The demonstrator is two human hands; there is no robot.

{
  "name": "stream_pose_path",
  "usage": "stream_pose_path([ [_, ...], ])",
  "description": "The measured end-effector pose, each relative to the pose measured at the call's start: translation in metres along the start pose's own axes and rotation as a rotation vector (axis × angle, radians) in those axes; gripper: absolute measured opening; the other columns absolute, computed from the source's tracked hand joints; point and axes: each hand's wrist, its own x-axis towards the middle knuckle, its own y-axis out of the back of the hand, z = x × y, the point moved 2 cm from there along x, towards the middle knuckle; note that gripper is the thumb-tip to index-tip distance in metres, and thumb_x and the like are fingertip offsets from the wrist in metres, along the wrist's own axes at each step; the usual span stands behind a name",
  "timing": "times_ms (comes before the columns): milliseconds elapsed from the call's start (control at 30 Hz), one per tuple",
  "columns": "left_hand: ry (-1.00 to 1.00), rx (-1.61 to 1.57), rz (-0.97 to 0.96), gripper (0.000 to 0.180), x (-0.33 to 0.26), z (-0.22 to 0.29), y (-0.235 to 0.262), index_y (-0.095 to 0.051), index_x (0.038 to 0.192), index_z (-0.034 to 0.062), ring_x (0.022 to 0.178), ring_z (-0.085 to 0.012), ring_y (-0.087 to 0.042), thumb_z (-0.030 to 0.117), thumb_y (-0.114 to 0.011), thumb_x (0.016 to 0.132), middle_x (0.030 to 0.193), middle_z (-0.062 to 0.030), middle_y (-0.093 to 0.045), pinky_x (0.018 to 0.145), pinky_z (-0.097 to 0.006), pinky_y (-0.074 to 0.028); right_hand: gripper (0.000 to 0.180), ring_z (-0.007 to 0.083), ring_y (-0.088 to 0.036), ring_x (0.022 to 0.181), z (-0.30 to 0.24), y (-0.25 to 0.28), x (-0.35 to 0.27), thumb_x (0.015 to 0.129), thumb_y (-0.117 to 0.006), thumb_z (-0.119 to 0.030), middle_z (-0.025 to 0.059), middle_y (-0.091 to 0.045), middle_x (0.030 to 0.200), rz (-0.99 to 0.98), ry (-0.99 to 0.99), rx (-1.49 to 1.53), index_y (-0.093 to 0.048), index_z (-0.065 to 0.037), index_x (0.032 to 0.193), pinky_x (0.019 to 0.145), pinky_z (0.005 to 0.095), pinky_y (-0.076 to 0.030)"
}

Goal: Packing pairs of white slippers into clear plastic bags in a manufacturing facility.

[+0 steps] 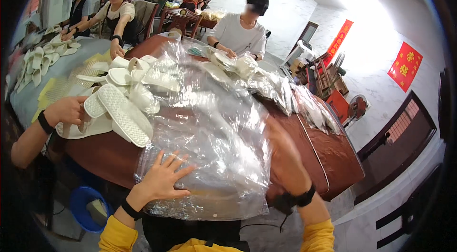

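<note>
Presently, clear plastic film [214, 156] lies crinkled across the near middle of the brown-covered table [342, 161], its near end reaching the table's near edge. White slippers [126, 114] heap up along its left side. Likely faults, by judgement: film looks thin and slick, so a lighter left palm might let it skid or bunch under a sideways pull; loose folds at the right could snag fingers and crease it; slippers close by its left border could get dragged along, or the near end slip off the edge. Pose: left hand [164, 180] palm down on the near left part of the film, fingers spread wide, pointing far and right, nothing gripped. Right hand [277, 140] at the film's right border, forearm slanting far and left from near right; blur hides its fingers, so cannot tell whether wide, narrow or holding film. Co-worker's hand [69, 110] at left, among the slippers
</note>
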Motion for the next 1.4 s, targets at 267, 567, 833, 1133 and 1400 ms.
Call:
stream_pose_path([
  [267,0.111,-0.198,0.083,0.063,-0.015,-0.01,0.019,-0.046,0.142,0.009,0.135,-0.0366,-0.039,0.041,-0.059,0.089,0.142,-0.0204,-0.047,0.116,-0.051,-0.019,0.072,0.0234,-0.052,0.128,0.089,0.039,-0.06,0.086,-0.051,0.006,0.012,-0.039,0.153,-0.095,-0.004,-0.817,-0.03,-0.008,0.153,0.091,0.0301,-0.049],
  [567,0.355,-0.199,1.17,0.014,-0.055,0.036,0.153,-0.055,0.105,-0.0006,0.115,-0.0216,-0.053,0.002,-0.043,0.098,0.115,-0.0136,-0.058,0.1,-0.031,-0.039,0.073,0.0313,-0.065,0.097,0.12,0.056,-0.064,0.078,-0.053,0.005,0.0104,-0.041,0.15,-0.11,0.409,-1.587,-0.036,-0.006,0.149,0.074,0.0376,-0.056],
  [833,-0.292,0.323,-0.093,0.043,0.01,0.146,0.148,-0.065,0.112,0.0053,0.126,-0.0424,-0.047,0.041,-0.063,0.088,0.125,-0.016,-0.058,0.105,-0.058,-0.035,0.072,0.031,-0.066,0.084,0.12,0.049,-0.058,0.076,-0.054,0.003,0.0086,-0.04,0.151,-0.19,0.342,-1.864,-0.038,-0.006,0.147,0.07,0.0392,-0.056],
  [1133,0.112,-0.103,-0.574,0.042,0.013,0.066,0.091,-0.061,0.114,0.0031,0.108,-0.0339,-0.058,0.04,-0.055,0.096,0.113,-0.0165,-0.062,0.09,-0.042,-0.05,0.07,0.0328,-0.067,0.091,0.122,0.062,-0.055,0.078,-0.058,0.002,0.0112,-0.04,0.15,-0.188,0.406,-1.541,-0.041,-0.009,0.145,0.071,0.0419,-0.056],
  [1400,-0.126,0.066,-0.041,0.058,0.047,0.06,-0.007,-0.04,0.147,0.0142,0.137,-0.0458,-0.033,0.041,-0.052,0.097,0.149,-0.0209,-0.038,0.112,-0.059,-0.025,0.064,0.0278,-0.068,0.078,0.099,0.091,-0.054,0.074,-0.053,0.013,0.0142,-0.056,0.129,0.041,0.151,-1.043,-0.052,-0.004,0.135,0.066,0.0368,-0.055],
])
